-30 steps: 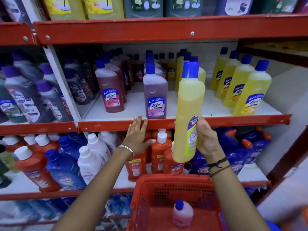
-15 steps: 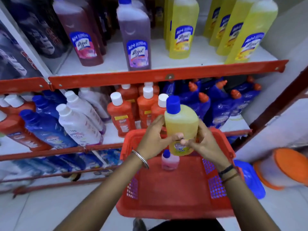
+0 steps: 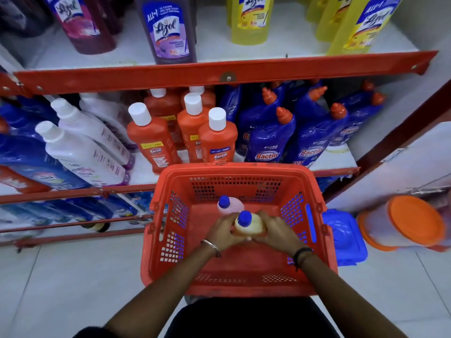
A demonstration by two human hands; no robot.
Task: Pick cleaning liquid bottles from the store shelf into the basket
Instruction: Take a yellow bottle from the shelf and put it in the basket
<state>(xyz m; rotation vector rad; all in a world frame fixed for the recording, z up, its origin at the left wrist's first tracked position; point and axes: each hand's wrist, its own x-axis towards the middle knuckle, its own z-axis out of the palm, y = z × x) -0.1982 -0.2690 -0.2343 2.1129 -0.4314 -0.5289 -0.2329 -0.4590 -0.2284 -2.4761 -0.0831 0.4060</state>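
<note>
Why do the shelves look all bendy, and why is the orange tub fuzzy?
Head view: the wide-angle lens bows the red shelf rail and stretches things near the edges; the orange tub at the right is smeared by blur, while the yellow bottle in the basket at the centre looks sharper.

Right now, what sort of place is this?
Likely a shop's cleaning-products aisle: red metal shelves stocked with rows of identical labelled bottles, and a red shopping basket on the tiled floor.

Both arms reaching fwd & down, left hand (image 3: pixel 225 231) and right hand (image 3: pixel 277 229) cupped inward, fingers curled, wrists close
</note>
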